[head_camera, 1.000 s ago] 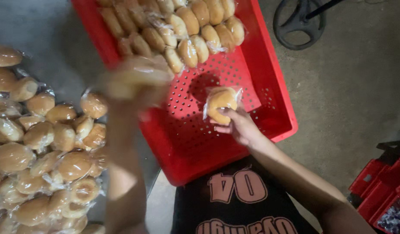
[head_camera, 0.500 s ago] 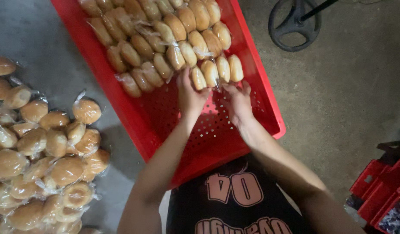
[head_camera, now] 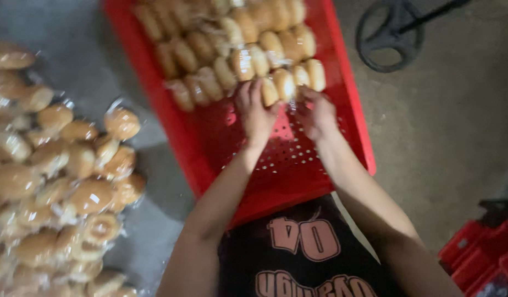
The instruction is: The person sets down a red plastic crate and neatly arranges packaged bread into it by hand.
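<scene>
The wrapped buns (head_camera: pixel 281 85) stand on edge in rows, upper centre, inside the red crate (head_camera: pixel 298 170). Left hand (head_camera: pixel 255 113) and right hand (head_camera: pixel 317 113) press half-curled against the nearest row; best to keep them upright and tightly packed.

The light here is dim and warm, and the whole view is smeared by motion blur, so my hands (head_camera: pixel 287 110) and the wrapped buns (head_camera: pixel 265 49) in the red crate (head_camera: pixel 298 165) have soft edges. The loose pile of buns (head_camera: pixel 61 176) on my left is blurred most, with faint glare on its plastic wrap. The top corners and the floor (head_camera: pixel 457 126) on my right fall into murky shadow, and my dark shirt (head_camera: pixel 309 253) is grainy.
</scene>
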